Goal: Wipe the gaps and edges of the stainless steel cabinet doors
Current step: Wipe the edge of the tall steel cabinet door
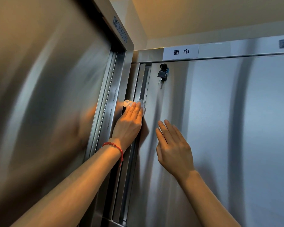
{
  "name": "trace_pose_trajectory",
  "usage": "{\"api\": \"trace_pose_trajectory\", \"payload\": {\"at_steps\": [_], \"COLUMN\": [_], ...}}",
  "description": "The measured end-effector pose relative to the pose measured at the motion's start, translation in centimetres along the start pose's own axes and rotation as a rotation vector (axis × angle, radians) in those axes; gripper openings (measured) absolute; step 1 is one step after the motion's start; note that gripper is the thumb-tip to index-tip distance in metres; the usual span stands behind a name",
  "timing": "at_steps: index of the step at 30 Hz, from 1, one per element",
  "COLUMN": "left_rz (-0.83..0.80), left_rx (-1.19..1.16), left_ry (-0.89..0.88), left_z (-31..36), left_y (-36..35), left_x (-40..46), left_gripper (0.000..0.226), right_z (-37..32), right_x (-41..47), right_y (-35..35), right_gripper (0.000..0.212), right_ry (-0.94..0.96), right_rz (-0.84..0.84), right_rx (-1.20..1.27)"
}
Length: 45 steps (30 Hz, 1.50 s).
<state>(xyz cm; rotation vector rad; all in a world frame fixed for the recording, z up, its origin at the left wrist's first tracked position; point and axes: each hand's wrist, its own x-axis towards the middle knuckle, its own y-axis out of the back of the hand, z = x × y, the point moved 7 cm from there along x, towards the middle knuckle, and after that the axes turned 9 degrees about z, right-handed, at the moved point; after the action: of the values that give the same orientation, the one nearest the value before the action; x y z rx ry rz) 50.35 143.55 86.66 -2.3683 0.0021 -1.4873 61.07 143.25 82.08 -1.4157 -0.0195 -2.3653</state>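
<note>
Four straight fingers of the left hand (129, 122) press a white wipe (134, 104) flat against the vertical gap at the left edge of the right cabinet door (220, 128), where that door meets the frame of the left cabinet (47, 95) in the corner. The wipe shows above and to either side of the fingertips. A red beaded bracelet (115, 147) circles the left wrist. The right hand (172, 145) is just right of it, fingers straight and close together, holding nothing; whether the palm touches the steel door I cannot tell. Above the hands, a black key (161, 74) hangs from the lock near the door's upper left corner. On the rail over the door, a white label (180, 51) reads "面巾". Small plates at the top of the left cabinet and far right rail carry writing too blurred to read.
</note>
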Motion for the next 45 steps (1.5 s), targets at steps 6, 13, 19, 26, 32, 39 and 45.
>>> {"api": "trace_pose_trajectory", "payload": {"at_steps": [6,13,19,26,32,39,45], "left_rz": [-0.039,-0.062,-0.218,-0.207,-0.199,-0.195,-0.173], "left_rx": [0.029,0.061,0.219,0.145,0.163,0.053,0.043], "left_ry": [-0.056,-0.024,-0.016,0.01,0.004,0.067,0.042], "left_z": [-0.4,0.1,-1.2,-0.6,-1.3,-1.3,-1.7], "left_y": [-1.1,-1.4,-2.9,-2.3,-2.7,-2.7,-2.4], "left_x": [1.0,0.5,1.1,1.0,1.8,1.6,2.8], "left_gripper": [0.036,0.034,0.053,0.047,0.049,0.048,0.051], "right_z": [0.0,0.0,0.1,0.0,0.0,0.1,0.1], "right_x": [0.0,-0.1,-0.1,-0.2,-0.4,-0.4,-0.4], "right_y": [-0.1,0.1,-0.1,-0.2,-0.2,-0.4,-0.4], "right_gripper": [0.041,0.042,0.043,0.043,0.037,0.042,0.04], "right_ry": [-0.002,-0.004,-0.006,-0.008,-0.011,-0.01,-0.01], "right_rz": [0.006,0.018,0.022,0.013,0.022,-0.003,0.0], "right_rx": [0.002,0.008,0.021,0.03,0.021,0.015,0.02]}}
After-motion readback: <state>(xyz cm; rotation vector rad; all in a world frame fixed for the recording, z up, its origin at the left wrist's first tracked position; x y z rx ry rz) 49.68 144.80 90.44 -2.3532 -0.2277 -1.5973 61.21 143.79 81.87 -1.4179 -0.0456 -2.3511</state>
